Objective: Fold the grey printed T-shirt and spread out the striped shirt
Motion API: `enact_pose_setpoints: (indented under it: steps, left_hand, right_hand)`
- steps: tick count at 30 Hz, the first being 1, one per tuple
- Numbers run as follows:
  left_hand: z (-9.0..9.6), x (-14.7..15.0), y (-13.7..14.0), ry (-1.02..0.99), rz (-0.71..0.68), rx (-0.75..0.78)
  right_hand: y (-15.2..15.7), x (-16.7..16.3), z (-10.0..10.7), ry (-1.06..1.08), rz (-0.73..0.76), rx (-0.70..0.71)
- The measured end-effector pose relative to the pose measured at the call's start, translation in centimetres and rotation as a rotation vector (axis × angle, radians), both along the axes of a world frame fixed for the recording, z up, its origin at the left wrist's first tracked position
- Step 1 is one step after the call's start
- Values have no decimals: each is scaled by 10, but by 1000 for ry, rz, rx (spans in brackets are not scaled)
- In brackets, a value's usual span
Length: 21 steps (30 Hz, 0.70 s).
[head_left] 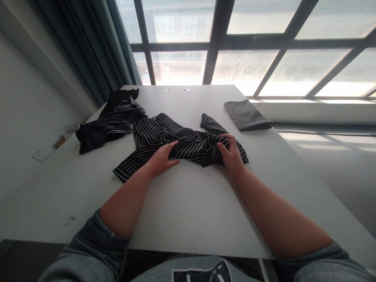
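Note:
A black shirt with white stripes [188,147] lies rumpled across the middle of the white table [182,211]. One sleeve reaches out toward the near left, and another sticks up at the far right. My left hand [162,158] rests at the near edge of the shirt, thumb and fingers apart, fingertips against the cloth. At the shirt's right part, my right hand [232,153] has its thumb and fingers closed around a bunched fold. The undersides of the fingers on both hands are partly hidden.
Dark crumpled clothes [110,125] lie at the table's far left, touching or close to the shirt. A folded grey cloth [248,115] sits near the right edge. Behind the table are large windows [180,64] and a dark curtain [88,43].

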<state>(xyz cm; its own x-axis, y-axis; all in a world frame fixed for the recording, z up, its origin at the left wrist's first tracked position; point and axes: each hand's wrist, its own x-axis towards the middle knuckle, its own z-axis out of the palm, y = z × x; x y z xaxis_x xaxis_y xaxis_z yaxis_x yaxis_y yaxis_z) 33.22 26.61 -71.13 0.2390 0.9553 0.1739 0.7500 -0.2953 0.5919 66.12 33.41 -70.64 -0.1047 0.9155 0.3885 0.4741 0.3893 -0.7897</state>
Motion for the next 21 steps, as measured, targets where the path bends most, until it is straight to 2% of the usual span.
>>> enact_pose_setpoints:
  steps: [3, 6, 10, 13, 16, 21]
  left_hand:
    - [3, 1, -1, 55, 64, -97]
    - [3, 1, 1, 128, 57, -120]
    - [0, 0, 6, 124, 39, -10]
    - [-1, -1, 8, 42, 85, 137]
    - [-1, -2, 8, -76, 74, 240]
    - [2, 0, 2, -79, 174, 145]
  right_hand:
    - [-7, -6, 5, -49, 70, -46]
    - [-8, -9, 6, -75, 113, -76]
    - [-3, -7, 1, -53, 35, -96]
    - [-1, -6, -1, -44, -31, -88]
    - [-1, -6, 1, -12, -51, -72]
    - [6, -3, -1, 168, -126, -52]
